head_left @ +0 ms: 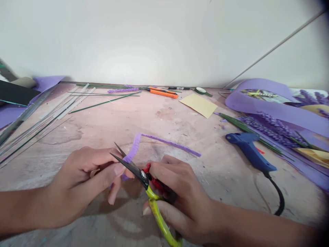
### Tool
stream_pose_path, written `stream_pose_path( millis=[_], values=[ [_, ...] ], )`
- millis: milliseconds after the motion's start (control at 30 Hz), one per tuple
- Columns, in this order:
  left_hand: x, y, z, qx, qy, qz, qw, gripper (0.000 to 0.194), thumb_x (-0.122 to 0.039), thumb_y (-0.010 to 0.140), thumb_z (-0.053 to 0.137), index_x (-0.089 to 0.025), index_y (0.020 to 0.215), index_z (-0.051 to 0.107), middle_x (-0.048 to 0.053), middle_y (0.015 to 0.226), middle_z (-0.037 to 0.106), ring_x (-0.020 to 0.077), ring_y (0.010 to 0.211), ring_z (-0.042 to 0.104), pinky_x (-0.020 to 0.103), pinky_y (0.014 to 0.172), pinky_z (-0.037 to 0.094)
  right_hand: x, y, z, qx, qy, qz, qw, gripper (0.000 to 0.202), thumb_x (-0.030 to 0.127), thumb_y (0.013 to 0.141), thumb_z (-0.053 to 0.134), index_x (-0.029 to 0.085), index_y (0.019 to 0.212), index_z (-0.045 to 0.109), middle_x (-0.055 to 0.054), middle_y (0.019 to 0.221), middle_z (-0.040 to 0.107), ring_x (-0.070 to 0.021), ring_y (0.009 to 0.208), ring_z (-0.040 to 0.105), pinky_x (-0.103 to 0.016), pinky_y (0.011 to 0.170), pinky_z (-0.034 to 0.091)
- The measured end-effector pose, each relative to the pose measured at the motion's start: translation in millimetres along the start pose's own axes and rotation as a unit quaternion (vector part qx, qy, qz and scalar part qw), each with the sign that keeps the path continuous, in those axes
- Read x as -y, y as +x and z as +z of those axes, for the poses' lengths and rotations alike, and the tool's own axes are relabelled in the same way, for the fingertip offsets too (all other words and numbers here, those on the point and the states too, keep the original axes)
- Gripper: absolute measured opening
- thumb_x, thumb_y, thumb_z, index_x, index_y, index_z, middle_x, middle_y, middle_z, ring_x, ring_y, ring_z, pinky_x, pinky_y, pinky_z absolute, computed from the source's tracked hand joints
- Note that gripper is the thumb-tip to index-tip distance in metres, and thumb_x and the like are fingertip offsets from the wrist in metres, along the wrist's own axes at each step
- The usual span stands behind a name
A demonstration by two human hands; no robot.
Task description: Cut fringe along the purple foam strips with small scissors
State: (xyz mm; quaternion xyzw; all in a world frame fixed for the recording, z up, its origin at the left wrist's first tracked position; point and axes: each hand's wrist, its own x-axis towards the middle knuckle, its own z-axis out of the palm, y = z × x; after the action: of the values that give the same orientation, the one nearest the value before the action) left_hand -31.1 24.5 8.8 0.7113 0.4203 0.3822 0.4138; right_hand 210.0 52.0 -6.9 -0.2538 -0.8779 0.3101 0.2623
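Observation:
A narrow purple strip (134, 147) is pinched between the thumb and fingers of my left hand (89, 175). From there it rises, bends over, and its long thin end reaches to the right above the table. My right hand (180, 188) holds scissors (160, 219) with yellow-green and red handles. Their dark blades are parted and point up to the left, with the strip between them close to my left fingertips. Part of the red handle is hidden by my right fingers.
On the right lie a blue glue gun (248, 149), purple sheets (282, 113) and purple flower stems (272, 128). Farther back are yellow paper (199, 104), green tape (202, 90) and an orange cutter (163, 92). Glue sticks (74, 103) and wires lie left on the table (115, 120).

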Motion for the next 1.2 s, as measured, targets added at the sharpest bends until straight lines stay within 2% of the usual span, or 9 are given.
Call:
stream_pose_path(
  millis=[200, 433, 600, 733, 867, 1000, 1200],
  values=[
    [-3.5, 1.9, 0.6, -0.008, 0.004, 0.004, 1.0, 0.038, -0.028, 0.101, 0.053, -0.026, 0.067, 0.068, -0.005, 0.052, 0.07, 0.0139, 0.049, 0.063, 0.022, 0.051, 0.05, -0.3, -0.6, 0.7, -0.014, -0.008, -0.012, 1.0, 0.034, 0.041, 0.099, 0.059, 0.022, 0.078, 0.04, 0.007, 0.064, 0.048, -0.012, 0.056, 0.035, -0.031, 0.06, 0.025],
    [-0.7, -1.0, -0.4, 0.021, -0.012, 0.011, 1.0, 0.026, -0.027, 0.103, 0.053, -0.028, 0.088, 0.074, -0.008, 0.052, 0.069, 0.0095, 0.044, 0.062, 0.018, 0.048, 0.047, -1.7, -0.4, 1.5, -0.016, -0.004, -0.026, 1.0, 0.034, 0.042, 0.098, 0.06, 0.022, 0.079, 0.039, 0.007, 0.066, 0.047, -0.0116, 0.056, 0.034, -0.03, 0.06, 0.026],
    [-2.0, 0.5, -0.4, 0.022, -0.029, 0.007, 0.999, 0.028, -0.029, 0.104, 0.053, -0.027, 0.084, 0.073, -0.006, 0.056, 0.071, 0.0111, 0.046, 0.063, 0.019, 0.047, 0.048, -3.8, -3.1, 2.4, -0.034, -0.014, -0.068, 0.997, 0.028, 0.033, 0.096, 0.061, 0.023, 0.082, 0.039, 0.007, 0.068, 0.045, -0.0114, 0.056, 0.033, -0.03, 0.059, 0.024],
    [-2.3, 1.7, 0.1, 0.031, -0.047, 0.0, 0.998, 0.028, -0.031, 0.103, 0.054, -0.027, 0.083, 0.073, -0.004, 0.059, 0.072, 0.0131, 0.049, 0.063, 0.022, 0.048, 0.048, -4.8, -2.3, 3.6, -0.042, -0.012, -0.067, 0.997, 0.024, 0.029, 0.095, 0.061, 0.023, 0.084, 0.041, 0.007, 0.067, 0.045, -0.0118, 0.056, 0.035, -0.03, 0.059, 0.026],
    [1.1, 0.3, 0.3, 0.031, -0.049, -0.015, 0.998, 0.039, -0.032, 0.104, 0.051, -0.025, 0.07, 0.069, -0.002, 0.064, 0.071, 0.0153, 0.062, 0.065, 0.025, 0.058, 0.049, -4.1, -0.5, 3.4, -0.039, -0.011, -0.049, 0.998, 0.026, 0.034, 0.096, 0.061, 0.023, 0.082, 0.042, 0.007, 0.066, 0.046, -0.0123, 0.057, 0.038, -0.029, 0.059, 0.027],
    [4.6, -2.7, -0.9, 0.013, -0.071, -0.023, 0.997, 0.037, -0.037, 0.105, 0.05, -0.024, 0.076, 0.069, -0.003, 0.063, 0.068, 0.0153, 0.06, 0.062, 0.026, 0.058, 0.047, 0.0, 2.0, 1.4, -0.053, -0.018, -0.044, 0.997, 0.033, 0.044, 0.097, 0.061, 0.022, 0.081, 0.042, 0.006, 0.065, 0.049, -0.0119, 0.057, 0.04, -0.029, 0.058, 0.026],
    [3.5, -3.7, -1.6, 0.026, -0.082, -0.008, 0.996, 0.029, -0.029, 0.104, 0.052, -0.026, 0.082, 0.071, -0.006, 0.06, 0.07, 0.0121, 0.053, 0.062, 0.022, 0.055, 0.048, 4.7, 3.6, -0.1, -0.033, -0.021, -0.018, 0.999, 0.037, 0.048, 0.099, 0.058, 0.022, 0.077, 0.041, 0.005, 0.065, 0.049, -0.0124, 0.057, 0.04, -0.029, 0.059, 0.028]
  ],
)
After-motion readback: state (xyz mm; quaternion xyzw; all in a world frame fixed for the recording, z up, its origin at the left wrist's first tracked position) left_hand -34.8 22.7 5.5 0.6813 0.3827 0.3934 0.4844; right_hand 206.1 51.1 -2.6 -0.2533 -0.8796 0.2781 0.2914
